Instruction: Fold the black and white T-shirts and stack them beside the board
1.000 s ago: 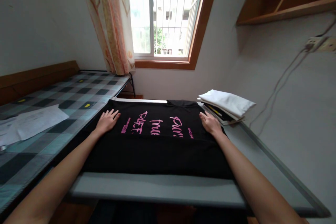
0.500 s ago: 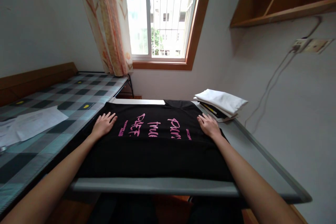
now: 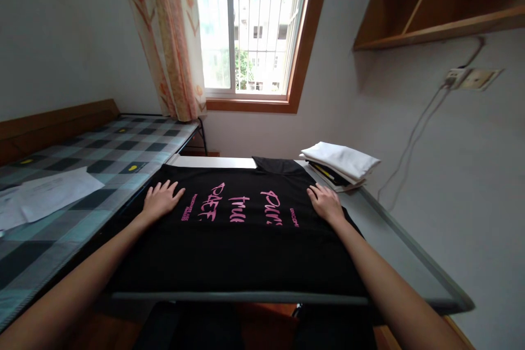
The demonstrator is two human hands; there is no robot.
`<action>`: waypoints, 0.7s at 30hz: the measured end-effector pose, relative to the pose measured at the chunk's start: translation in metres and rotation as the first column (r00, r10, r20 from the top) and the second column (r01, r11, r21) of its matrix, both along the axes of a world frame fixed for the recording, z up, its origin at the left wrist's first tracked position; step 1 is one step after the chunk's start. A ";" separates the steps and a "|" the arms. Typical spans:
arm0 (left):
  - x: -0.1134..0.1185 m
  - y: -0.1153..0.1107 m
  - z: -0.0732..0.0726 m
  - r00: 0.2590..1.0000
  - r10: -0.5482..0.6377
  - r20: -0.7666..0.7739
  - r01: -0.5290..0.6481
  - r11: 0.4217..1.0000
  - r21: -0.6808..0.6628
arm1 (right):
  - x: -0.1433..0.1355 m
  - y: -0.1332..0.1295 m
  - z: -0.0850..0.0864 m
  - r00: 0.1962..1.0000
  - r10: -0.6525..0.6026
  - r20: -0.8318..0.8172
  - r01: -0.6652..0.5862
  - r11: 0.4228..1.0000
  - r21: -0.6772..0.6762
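Left hand (image 3: pixel 161 200), right hand (image 3: pixel 327 203): two on one black shirt (image 3: pixel 241 257).

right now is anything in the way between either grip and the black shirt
Nothing visible is: the left grip and the right grip both lie flat on the black shirt. The folded white cloth sits beyond the right grip, not between it and the shirt.
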State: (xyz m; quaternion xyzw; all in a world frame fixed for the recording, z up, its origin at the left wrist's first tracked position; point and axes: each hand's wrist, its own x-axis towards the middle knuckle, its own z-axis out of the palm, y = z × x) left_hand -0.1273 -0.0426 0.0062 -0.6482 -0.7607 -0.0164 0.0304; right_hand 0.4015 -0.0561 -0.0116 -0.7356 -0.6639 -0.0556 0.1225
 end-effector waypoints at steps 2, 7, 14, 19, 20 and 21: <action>0.021 0.007 0.006 1.000 -0.027 0.007 0.027 1.000 -0.001 | 0.000 0.001 0.000 1.000 0.005 -0.011 -0.005 1.000 0.009; 0.092 0.027 0.015 0.958 -0.275 0.081 0.272 0.961 0.041 | 0.002 0.002 -0.001 1.000 0.021 -0.016 -0.021 0.999 0.028; 0.139 0.032 -0.007 0.887 -0.443 0.130 0.441 0.896 0.048 | 0.006 0.004 -0.004 0.999 0.029 -0.040 -0.028 0.999 0.026; 0.138 0.028 -0.013 0.894 -0.429 0.126 0.427 0.903 0.048 | 0.006 0.014 0.003 0.998 0.018 -0.060 -0.018 1.000 -0.001; 0.138 0.027 -0.012 0.894 -0.429 0.129 0.428 0.903 0.042 | 0.005 0.019 0.007 0.998 0.022 -0.057 -0.022 1.000 0.005; 0.138 0.027 -0.011 0.894 -0.429 0.132 0.428 0.903 0.038 | 0.003 0.025 0.012 0.998 0.038 -0.051 -0.037 0.999 0.013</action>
